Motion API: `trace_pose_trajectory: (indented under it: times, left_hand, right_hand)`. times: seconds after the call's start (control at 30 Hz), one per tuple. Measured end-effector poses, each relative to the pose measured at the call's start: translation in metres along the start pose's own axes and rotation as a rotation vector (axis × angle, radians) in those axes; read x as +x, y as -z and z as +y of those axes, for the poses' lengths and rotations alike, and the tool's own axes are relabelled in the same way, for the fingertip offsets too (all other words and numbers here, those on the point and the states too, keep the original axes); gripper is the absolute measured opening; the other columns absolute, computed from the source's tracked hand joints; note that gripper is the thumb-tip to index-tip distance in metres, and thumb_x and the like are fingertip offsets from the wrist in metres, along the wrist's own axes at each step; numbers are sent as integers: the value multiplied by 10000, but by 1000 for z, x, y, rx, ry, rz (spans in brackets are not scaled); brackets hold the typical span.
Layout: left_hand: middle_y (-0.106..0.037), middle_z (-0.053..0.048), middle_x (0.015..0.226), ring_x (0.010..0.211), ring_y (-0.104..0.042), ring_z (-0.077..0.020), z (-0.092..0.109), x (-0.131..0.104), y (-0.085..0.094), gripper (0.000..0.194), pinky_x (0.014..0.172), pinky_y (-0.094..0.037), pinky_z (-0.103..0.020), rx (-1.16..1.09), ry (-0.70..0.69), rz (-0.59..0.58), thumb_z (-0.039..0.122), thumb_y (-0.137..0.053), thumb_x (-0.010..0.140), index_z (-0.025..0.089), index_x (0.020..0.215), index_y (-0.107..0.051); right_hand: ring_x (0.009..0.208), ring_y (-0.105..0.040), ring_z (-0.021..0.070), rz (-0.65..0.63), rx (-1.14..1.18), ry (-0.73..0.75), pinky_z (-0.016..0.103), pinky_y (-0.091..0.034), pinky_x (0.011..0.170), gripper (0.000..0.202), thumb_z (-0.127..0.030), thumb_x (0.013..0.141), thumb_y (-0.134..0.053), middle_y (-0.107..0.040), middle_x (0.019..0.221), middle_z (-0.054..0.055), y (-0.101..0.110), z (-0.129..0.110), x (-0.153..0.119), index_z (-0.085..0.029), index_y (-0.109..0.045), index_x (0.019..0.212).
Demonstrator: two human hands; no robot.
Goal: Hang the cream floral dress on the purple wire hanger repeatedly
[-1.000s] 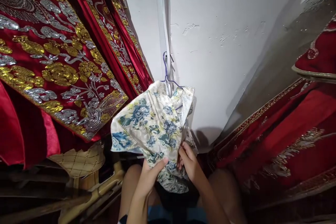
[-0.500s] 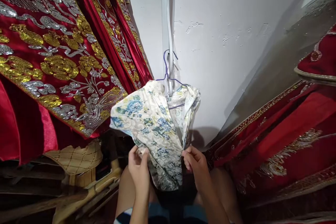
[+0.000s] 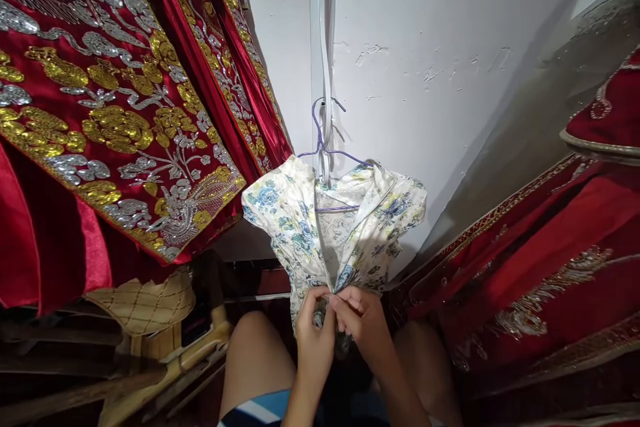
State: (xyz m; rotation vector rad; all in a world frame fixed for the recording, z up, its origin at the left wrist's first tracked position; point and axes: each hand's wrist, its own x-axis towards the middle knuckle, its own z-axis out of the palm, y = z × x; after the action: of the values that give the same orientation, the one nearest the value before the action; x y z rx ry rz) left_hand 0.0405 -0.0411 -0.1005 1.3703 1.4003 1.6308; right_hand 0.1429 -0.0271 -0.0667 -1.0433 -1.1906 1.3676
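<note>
A white short-sleeved garment (image 3: 295, 213) with blue and yellow flowers hangs on a thin purple hanger (image 3: 320, 137). Its front opening forms a deep V, and the hanger's lower bar shows inside it. At the bottom of that V, my left hand (image 3: 316, 323) pinches one front edge between thumb and fingers. Right beside it, my right hand (image 3: 361, 313) pinches the other edge, and the two hands' fingertips meet. Any small fastener between the fingers is hidden. The garment's lower part drops behind my hands.
Red cloth with gold and silver sequins (image 3: 117, 127) hangs at the left. More red embroidered cloth (image 3: 550, 280) hangs at the right. A wooden chair (image 3: 200, 347) stands at the lower left. A white strap (image 3: 325, 27) runs down the pale wall (image 3: 425, 100).
My left hand has moved right from the garment's side to the centre front and now meets my right hand. The garment has turned to face me, so both sleeves show spread out.
</note>
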Motion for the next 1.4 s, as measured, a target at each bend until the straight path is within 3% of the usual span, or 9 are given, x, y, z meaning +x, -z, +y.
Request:
trace_pose_trajectory:
  times: [0.2, 0.37, 0.53, 0.77, 0.97, 1.03, 1.1, 1.27, 1.4]
  left_hand:
    - [-596, -11, 771, 742, -560, -160, 0, 5, 0, 191, 711, -428, -246, 28, -111, -116, 247, -556, 958, 190, 782, -601]
    - [-555, -15, 764, 750, -545, -166, -6, 6, -5, 201, 682, -406, -240, 128, -124, -174, 246, -547, 952, 194, 759, -542]
    - [-551, -23, 788, 751, -550, -170, -12, 7, -6, 171, 683, -400, -251, 246, -136, -276, 185, -491, 945, 200, 774, -501]
    - [-631, -41, 827, 781, -606, -181, 4, 39, 9, 130, 715, -451, -275, 297, -207, -466, 159, -520, 925, 191, 819, -588]
    - [-714, -65, 1072, 913, -653, -177, 89, 120, 27, 246, 833, -492, -289, 223, -531, -56, 239, -560, 985, 209, 1207, -661]
    - [-711, -62, 1082, 904, -652, -174, 116, 143, 25, 321, 830, -494, -294, 265, -639, -49, 249, -555, 993, 217, 1304, -628]
    - [-716, -44, 974, 850, -647, -169, 135, 160, 18, 222, 790, -494, -287, 316, -702, -94, 267, -556, 996, 198, 1156, -693]
    - [-681, -16, 814, 762, -621, -146, 151, 181, 15, 163, 747, -463, -265, 392, -787, 29, 242, -571, 982, 156, 887, -672]
    - [-660, -8, 816, 780, -603, -130, 142, 200, 54, 151, 747, -454, -244, 197, -686, 348, 269, -620, 956, 155, 875, -676]
  right_hand:
    - [376, -366, 99, 77, 39, -6, 256, -301, 427, 408, -491, 738, -750, -464, 402, -40, -2, -22, 20, -216, -522, 542]
    - [392, -372, 92, 130, -65, 168, 252, -317, 437, 391, -419, 807, -728, -473, 430, -45, -6, -84, 66, -206, -545, 534]
    - [411, -391, 77, 48, 83, 298, 220, -283, 405, 293, -414, 747, -774, -525, 468, -44, -12, -138, 109, -165, -646, 659]
    - [396, -388, 69, 25, 149, 326, 201, -280, 379, 329, -468, 745, -776, -517, 458, -57, -16, -148, 111, -168, -641, 726]
    - [409, -386, 77, -1, 48, 394, 211, -294, 403, 329, -491, 805, -723, -514, 459, -55, -9, -147, 98, -195, -605, 725]
    - [421, -392, 83, -18, 20, 407, 216, -296, 416, 313, -474, 819, -708, -494, 457, -57, -8, -150, 95, -202, -591, 718]
    - [433, -390, 87, -24, 12, 427, 219, -295, 428, 300, -456, 830, -696, -460, 459, -65, -9, -152, 97, -207, -575, 714]
    - [425, -313, 77, -8, -70, 429, 235, -228, 435, 299, -445, 836, -665, -418, 485, -82, -9, -126, 119, -216, -525, 705]
    - [443, -259, 82, -12, -250, 297, 252, -188, 457, 335, -379, 828, -640, -338, 476, -86, 1, -78, 118, -228, -438, 608]
